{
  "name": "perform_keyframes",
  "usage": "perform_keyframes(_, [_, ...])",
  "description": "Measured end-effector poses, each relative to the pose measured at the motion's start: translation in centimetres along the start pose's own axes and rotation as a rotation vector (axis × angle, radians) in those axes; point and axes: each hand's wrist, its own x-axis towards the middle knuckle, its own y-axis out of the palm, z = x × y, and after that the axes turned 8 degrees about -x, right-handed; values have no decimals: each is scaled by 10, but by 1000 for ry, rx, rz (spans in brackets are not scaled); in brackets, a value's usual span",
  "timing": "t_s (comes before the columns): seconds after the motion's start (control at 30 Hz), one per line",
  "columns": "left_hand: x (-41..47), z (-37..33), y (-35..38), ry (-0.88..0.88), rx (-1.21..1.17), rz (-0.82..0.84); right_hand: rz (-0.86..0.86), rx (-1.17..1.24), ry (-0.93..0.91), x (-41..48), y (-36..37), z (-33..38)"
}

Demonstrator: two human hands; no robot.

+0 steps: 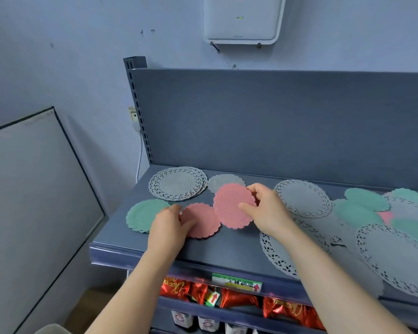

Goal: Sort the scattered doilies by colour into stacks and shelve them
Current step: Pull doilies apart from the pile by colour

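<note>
My right hand (pixel 267 209) pinches a pink doily (pixel 229 203) by its right edge, and the doily tilts above the grey-blue shelf (pixel 227 247). My left hand (pixel 169 222) holds the left edge of a second pink doily (pixel 204 220) that lies flat on the shelf. A green doily stack (pixel 141 214) lies left of it. At the back left lies a stack of large white lace doilies (pixel 177 183), with a small white doily (pixel 223 180) beside it. White, green and pink doilies are scattered over the right of the shelf (pixel 362 213).
The shelf's upright back panel (pixel 275 121) rises behind the doilies. Red snack packs (pixel 229 295) and bottles fill the lower shelves. A grey board (pixel 34 189) leans at the left, and a white device (pixel 241 18) hangs on the wall above.
</note>
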Motion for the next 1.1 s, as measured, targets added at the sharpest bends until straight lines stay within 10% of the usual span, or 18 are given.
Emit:
perform_keyframes(0.33, [-1, 7, -10, 4, -139, 10, 175, 15, 6, 17, 48, 14])
perform_keyframes(0.53, [-6, 1, -15, 100, -23, -16, 203, -380, -94, 24, 66, 14])
perform_keyframes(1.1, [-37, -142, 80, 706, 98, 101, -233, -558, 112, -66, -104, -78])
